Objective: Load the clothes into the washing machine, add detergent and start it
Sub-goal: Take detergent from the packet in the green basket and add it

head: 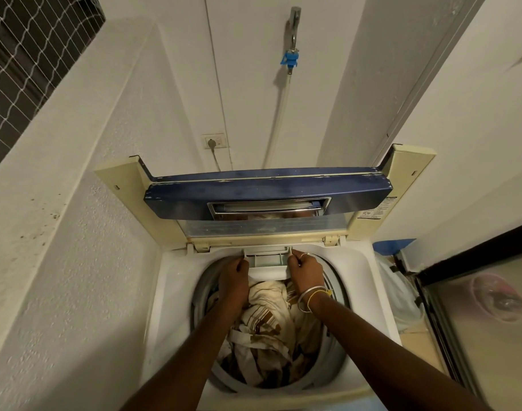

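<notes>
— What is closest?

— Two bare forearms [372, 345] reaching forward over the open washing machine [176, 292].

— Start on the left. What are those fingers doing?

— The left hand [233, 272] is curled, knuckles up, with its fingers closed on the left corner of the white detergent drawer [267, 259]. The drawer stands partly pulled out at the back rim of the tub.

— And past those fingertips, to the right?

— The drawer's open compartments lie between the two sets of fingers. The right hand [305, 269] is curled as well, with thumb and fingers pinching the drawer's right edge. There is a ring on one finger and bangles [308, 298] on the wrist.

— Where are the clothes?

— The clothes [268, 321] are below both hands, in the drum. They are a crumpled cream and brown heap that shows between the wrists.

— Anything beyond the fingers?

— The raised blue lid [265, 188] stands just behind them. On the wall above it, a plugged socket [214, 141] is up to the left. A tap [294, 22] with a hose [279, 114] hangs further right.
</notes>
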